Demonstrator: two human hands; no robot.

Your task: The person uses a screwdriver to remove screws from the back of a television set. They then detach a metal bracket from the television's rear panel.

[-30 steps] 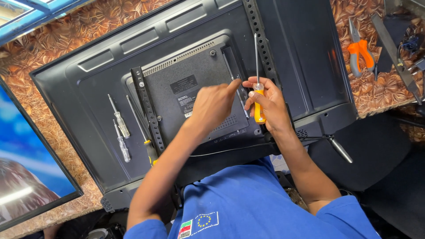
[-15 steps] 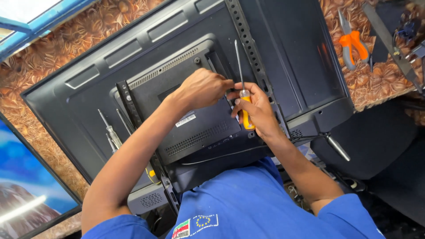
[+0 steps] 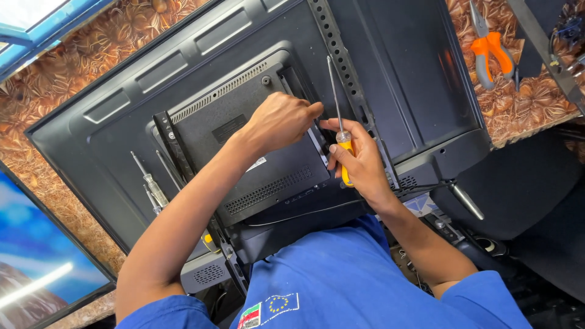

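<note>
Lying face-down on a brown leaf-patterned tabletop (image 3: 73, 73): black television (image 3: 414, 73). Right hand (image 3: 359, 161) closed around yellow-handled screwdriver (image 3: 339, 125), shaft rising above the fist beside perforated bracket (image 3: 347, 73). Left hand (image 3: 283, 122) pinches at the rear cover just beside; fingertips hidden. Orange pliers (image 3: 490, 52) well apart, upper right.

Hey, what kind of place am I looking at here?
Probably an electronics repair bench. A flat-screen television lies face down, the right hand holds a yellow-handled screwdriver, spare screwdrivers rest on the set, and orange-handled pliers lie nearby.
</note>
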